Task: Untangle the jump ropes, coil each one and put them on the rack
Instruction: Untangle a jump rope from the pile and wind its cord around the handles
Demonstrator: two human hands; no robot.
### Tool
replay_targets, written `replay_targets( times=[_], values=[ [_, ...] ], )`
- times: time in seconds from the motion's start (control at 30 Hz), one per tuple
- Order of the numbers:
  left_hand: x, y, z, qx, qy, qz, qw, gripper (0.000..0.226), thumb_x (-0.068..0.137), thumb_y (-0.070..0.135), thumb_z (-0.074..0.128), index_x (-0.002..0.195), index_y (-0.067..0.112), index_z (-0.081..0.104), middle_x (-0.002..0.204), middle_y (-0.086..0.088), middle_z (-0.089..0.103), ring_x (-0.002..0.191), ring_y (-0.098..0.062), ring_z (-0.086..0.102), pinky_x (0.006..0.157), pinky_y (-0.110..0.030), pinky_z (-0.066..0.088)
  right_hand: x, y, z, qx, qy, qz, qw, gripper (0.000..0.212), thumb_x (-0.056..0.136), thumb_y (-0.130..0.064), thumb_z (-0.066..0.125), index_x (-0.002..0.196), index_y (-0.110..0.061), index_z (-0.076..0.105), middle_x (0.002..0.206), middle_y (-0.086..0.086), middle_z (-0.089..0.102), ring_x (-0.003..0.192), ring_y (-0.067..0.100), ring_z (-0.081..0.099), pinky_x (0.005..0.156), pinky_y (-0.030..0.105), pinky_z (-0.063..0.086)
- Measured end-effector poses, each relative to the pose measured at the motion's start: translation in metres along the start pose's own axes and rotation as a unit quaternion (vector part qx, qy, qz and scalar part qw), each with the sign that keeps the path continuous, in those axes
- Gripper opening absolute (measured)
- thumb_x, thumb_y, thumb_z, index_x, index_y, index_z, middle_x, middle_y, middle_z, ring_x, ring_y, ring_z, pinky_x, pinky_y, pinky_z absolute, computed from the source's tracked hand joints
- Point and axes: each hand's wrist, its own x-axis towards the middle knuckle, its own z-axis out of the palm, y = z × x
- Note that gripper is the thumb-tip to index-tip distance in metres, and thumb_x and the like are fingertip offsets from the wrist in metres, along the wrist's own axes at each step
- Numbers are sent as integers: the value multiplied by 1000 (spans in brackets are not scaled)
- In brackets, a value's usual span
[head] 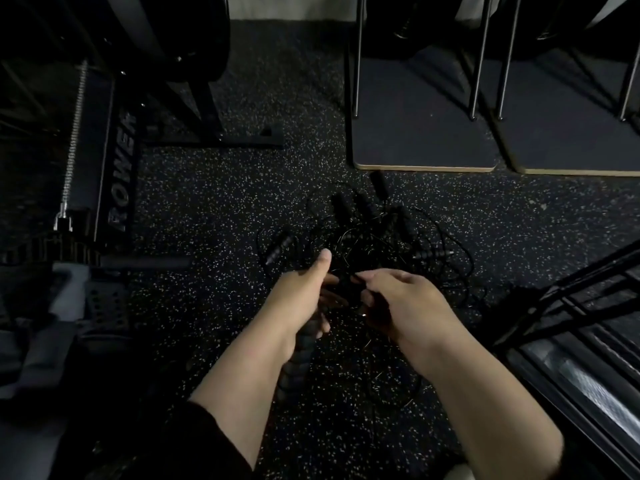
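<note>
The ropes [367, 233] lie in one black tangle on the speckled floor [214, 202], thin cords looping out around several dark handles just beyond both hands. The left hand [301, 296] has its fingers curled round a ribbed black handle [298, 355], which runs down under the wrist toward the person; the thumb sticks out straight toward the pile. The right hand [401, 299] is just beside it, fingers bent down and pinching what looks like cord or a handle end between the two hands, though in this dim light I cannot make out exactly which. The heap itself sits just ahead of the fingertips, with some cord trailing back under the right wrist.

To the left stands a machine marked ROWER [121, 174], with a chain beside the lettering. Beyond the tangle are two flat boards [422, 140] with thin metal legs standing on them. A black metal frame [568, 299] comes in from the right edge, near the right forearm.
</note>
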Motion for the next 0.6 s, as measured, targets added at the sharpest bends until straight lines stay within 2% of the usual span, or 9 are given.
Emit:
replay_targets(
  times=[0.07, 0.13, 0.23, 0.3, 0.37, 0.43, 0.5, 0.57, 0.6],
  values=[
    [4, 1, 0, -4, -9, 15, 1000, 40, 98, 61, 54, 101, 28, 77, 88, -5, 78, 51, -17, 62, 53, -29, 48, -2, 0, 1, -94, -14, -20, 995, 27, 99, -17, 55, 80, -8, 74, 70, -2, 68, 70, 12, 61, 71, 30, 51],
    [7, 2, 2, -11, -10, 51, 999, 23, 103, 38, 55, 103, 26, 75, 90, -6, 77, 50, -16, 59, 51, -29, 46, -1, 1, 1, -134, -18, -16, 991, 27, 98, -16, 57, 79, -14, 76, 73, -4, 73, 72, 11, 64, 75, 31, 55],
    [10, 3, 4, 65, -19, 110, 992, 29, 107, 20, 44, 102, 28, 71, 89, -7, 75, 51, -17, 58, 51, -29, 45, 5, 6, -1, -120, 3, -2, 993, 24, 101, -31, 58, 93, -27, 80, 85, -4, 79, 88, 20, 74, 87, 40, 61],
    [10, 4, 6, 157, -34, 147, 976, 33, 106, 17, 40, 100, 32, 69, 87, -6, 75, 52, -17, 59, 49, -27, 45, 10, 6, -2, -106, 21, -3, 994, 32, 102, -49, 55, 97, -27, 78, 90, -1, 79, 94, 24, 74, 93, 45, 59],
    [7, 6, 7, 237, -56, 166, 956, 31, 105, 17, 41, 90, 30, 65, 77, -3, 70, 53, -18, 59, 47, -27, 42, 13, 4, -4, -60, 23, -11, 998, 38, 101, -57, 54, 93, -29, 78, 93, -2, 79, 99, 23, 73, 99, 45, 56],
    [3, 8, 9, 311, -90, 171, 931, 29, 104, 19, 46, 78, 21, 58, 67, 0, 60, 58, -19, 58, 49, -35, 41, 13, 0, -5, -17, 0, -17, 1000, 36, 101, -53, 55, 94, -26, 78, 97, -4, 80, 105, 20, 72, 103, 43, 53],
    [0, 7, 12, 369, -126, 160, 907, 29, 102, 22, 51, 74, 21, 58, 68, 3, 59, 60, -17, 57, 54, -37, 46, 13, -2, -3, 45, -33, -12, 998, 30, 104, -43, 56, 111, -20, 73, 103, 3, 80, 107, 24, 73, 102, 45, 54],
    [1, 2, 14, 410, -134, 149, 890, 29, 101, 26, 54, 73, 23, 61, 70, 4, 59, 61, -16, 56, 56, -33, 43, 13, -6, -3, 134, -41, -12, 990, 30, 106, -35, 54, 124, -14, 66, 99, 8, 79, 99, 28, 75, 97, 48, 57],
    [2, 0, 14, 420, -128, 144, 887, 27, 100, 28, 55, 75, 22, 64, 71, 3, 60, 62, -17, 55, 56, -32, 41, 12, -9, -4, 166, -38, -22, 985, 31, 107, -34, 52, 126, -14, 65, 91, 7, 77, 90, 28, 74, 93, 47, 58]
  ],
)
